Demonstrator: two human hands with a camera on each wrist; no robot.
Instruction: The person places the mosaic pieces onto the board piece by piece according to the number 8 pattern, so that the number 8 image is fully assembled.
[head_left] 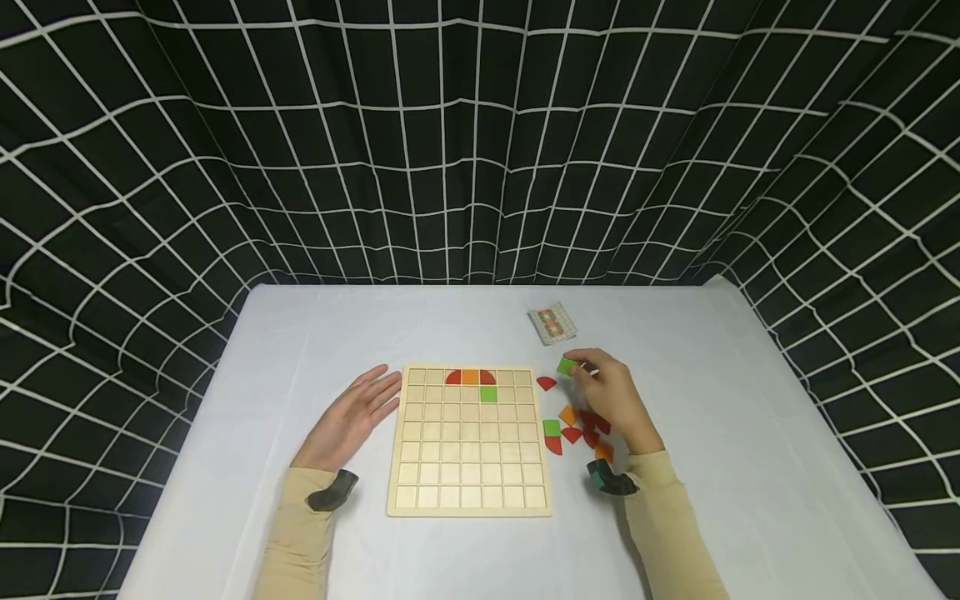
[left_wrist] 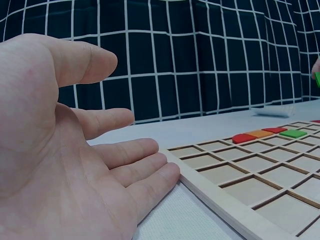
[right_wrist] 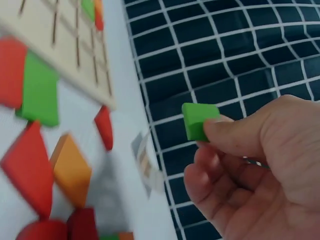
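Green square tile (right_wrist: 198, 120) pinched at the fingertips of the right hand (head_left: 617, 400), lifted off the counter (head_left: 750, 433) just right of the wooden grid board (head_left: 470, 439) and above the loose pile of pieces (head_left: 577, 429). Only a shallow pinch on one edge of the tile — most of it sticking out past the fingers (right_wrist: 227, 135), so likely to slip or twist on the way over the board. Left hand (head_left: 352, 417) flat and relaxed on the counter, fingers straight, holding nothing, fingertips (left_wrist: 165, 172) right against the board's left edge.

On the board already: a red quarter-round (head_left: 453, 377), an orange square (head_left: 470, 377), a second red quarter-round (head_left: 487, 377) in the top row, and a green square (head_left: 489, 394) one row down. Cells snug and shallow — a tile brought in tilted could catch on a rib and sit proud, or nudge a seated neighbour out of place. A drop from this height could scatter the loose pieces or bounce the tile toward the small card (head_left: 552, 323) further back. Heel of the right hand low over the pile, so a careless sweep could drag pieces along. Left hand merely resting beside the board, not pressing on it — a hard push into a cell might slide the board across the cloth.
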